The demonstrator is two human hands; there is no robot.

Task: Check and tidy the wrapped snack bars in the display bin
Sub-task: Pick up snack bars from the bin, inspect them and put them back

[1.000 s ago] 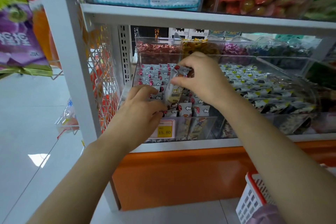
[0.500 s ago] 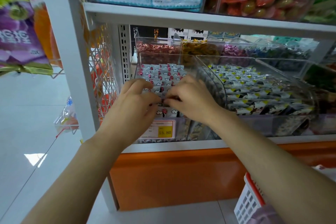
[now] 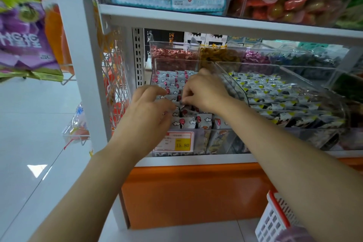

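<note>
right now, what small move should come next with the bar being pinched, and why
Probably press it down flat into its row. The right hand pinches one wrapped bar by its end in the middle of the display bin, while the left hand rests on the neighbouring bars, seemingly steadying them.

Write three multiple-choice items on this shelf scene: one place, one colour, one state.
1. The price tag is: A) on the display bin front; B) on the top shelf; C) on the floor.
2. The base panel is: A) blue; B) orange; C) black.
3. The right hand: A) hangs idle; B) lifts a basket; C) pinches a snack bar in the bin.
A: the tag sticks to the bin's clear front wall. B: the panel is plainly orange. C: its fingers close on one wrapper.
</note>
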